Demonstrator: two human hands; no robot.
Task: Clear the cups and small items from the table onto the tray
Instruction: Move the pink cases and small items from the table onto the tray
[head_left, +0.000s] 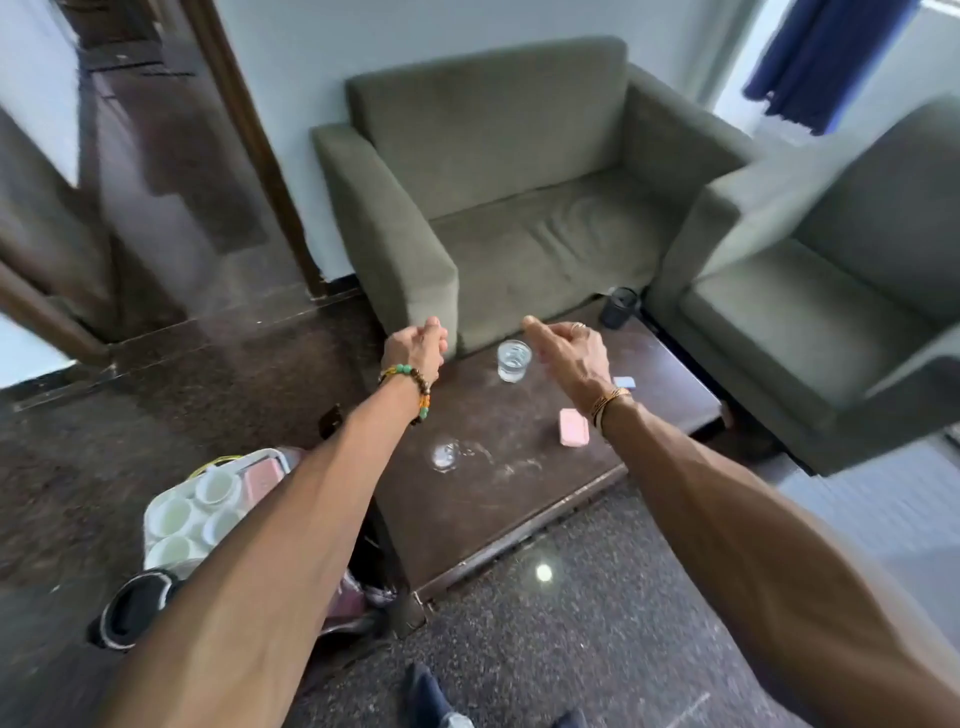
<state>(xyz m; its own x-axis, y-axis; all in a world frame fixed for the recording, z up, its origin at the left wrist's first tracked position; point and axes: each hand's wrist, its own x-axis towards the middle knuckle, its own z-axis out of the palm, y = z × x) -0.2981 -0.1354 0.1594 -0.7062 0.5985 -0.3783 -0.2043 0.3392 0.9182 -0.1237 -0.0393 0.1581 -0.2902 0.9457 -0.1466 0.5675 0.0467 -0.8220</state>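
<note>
A dark wooden low table (524, 512) holds a clear glass of water (514, 360), a second clear glass (444, 456), a pink flat item (574, 427), a small blue item (625, 382) and a black cup (618, 306) at its far corner. Left of the table sits a white tray (154, 512) with several white cups (174, 515) and a pink item (261, 479). My left hand (418, 344) hovers over the table's far left corner, fingers loosely curled, holding nothing. My right hand (569, 349) hovers just right of the water glass, fingers relaxed, empty.
A green armchair (519, 208) stands behind the table and another (831, 312) to its right. A small black object (331, 420) lies at the table's left edge. A black round item (134, 605) sits on the floor near the tray. A doorway opens at the left.
</note>
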